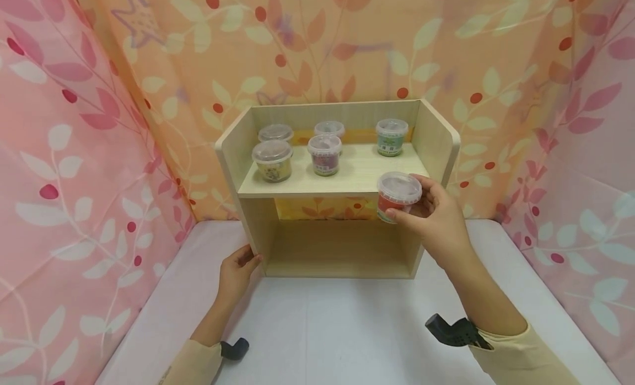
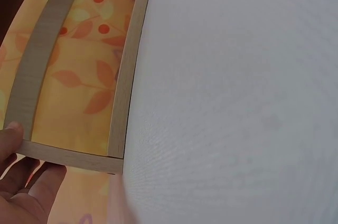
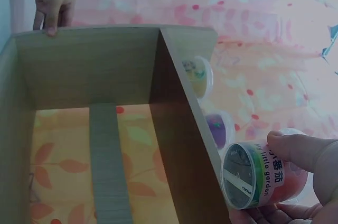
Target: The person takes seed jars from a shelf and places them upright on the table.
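Note:
My right hand (image 1: 443,222) holds a small lidded plastic tub (image 1: 398,191) with a red label, in front of the upper board's right end. The right wrist view shows this tub (image 3: 270,174) tipped toward the camera, its clear base visible and "My little garden" on the label. My left hand (image 1: 235,277) grips the left side panel of a two-tier wooden shelf (image 1: 342,252) low down, thumb on one face and fingers on the other. On the upper tier stand yellow-labelled (image 1: 275,171), purple-labelled (image 1: 325,163) and green-labelled (image 1: 390,141) tubs.
Two more lidded tubs, one at the back left (image 1: 275,132) and one at the back middle (image 1: 329,128), are partly hidden behind the front ones. The shelf stands on a white tabletop (image 1: 317,330). Patterned cloth (image 1: 317,48) hangs behind and on both sides.

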{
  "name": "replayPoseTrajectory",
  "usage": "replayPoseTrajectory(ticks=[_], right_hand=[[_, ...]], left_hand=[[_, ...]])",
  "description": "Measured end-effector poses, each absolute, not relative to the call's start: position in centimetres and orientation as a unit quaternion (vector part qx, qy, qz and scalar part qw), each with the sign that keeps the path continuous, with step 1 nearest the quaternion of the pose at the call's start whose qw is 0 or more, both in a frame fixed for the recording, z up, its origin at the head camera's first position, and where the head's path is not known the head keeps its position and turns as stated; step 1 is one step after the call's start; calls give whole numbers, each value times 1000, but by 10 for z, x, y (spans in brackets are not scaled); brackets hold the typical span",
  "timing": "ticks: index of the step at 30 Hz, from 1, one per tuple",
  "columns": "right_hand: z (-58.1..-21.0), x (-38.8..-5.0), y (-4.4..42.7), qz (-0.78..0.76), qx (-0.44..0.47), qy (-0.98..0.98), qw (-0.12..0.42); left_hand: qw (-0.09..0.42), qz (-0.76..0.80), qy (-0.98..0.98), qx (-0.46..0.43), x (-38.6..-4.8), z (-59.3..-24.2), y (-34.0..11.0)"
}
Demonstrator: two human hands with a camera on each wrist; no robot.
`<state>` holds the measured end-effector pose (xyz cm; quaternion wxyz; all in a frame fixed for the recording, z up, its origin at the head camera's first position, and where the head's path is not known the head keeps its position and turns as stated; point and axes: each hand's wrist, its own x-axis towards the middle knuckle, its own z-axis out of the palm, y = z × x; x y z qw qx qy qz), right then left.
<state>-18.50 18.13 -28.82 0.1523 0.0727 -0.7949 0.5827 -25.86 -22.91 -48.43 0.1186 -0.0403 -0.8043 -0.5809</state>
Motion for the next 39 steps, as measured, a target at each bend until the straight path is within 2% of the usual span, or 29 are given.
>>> replayPoseTrajectory(ticks=[9, 22, 39], right_hand=[[-324, -177, 188, 593, 78, -791, 126], [-398, -179, 200, 597, 53, -795, 91], [-465, -192, 201, 613, 27, -788, 56]], left_hand=[[141, -578, -803, -48, -270, -504, -237], [128, -577, -806, -43, -266, -506, -235], [146, -580, -800, -52, -267, -500, -234]])
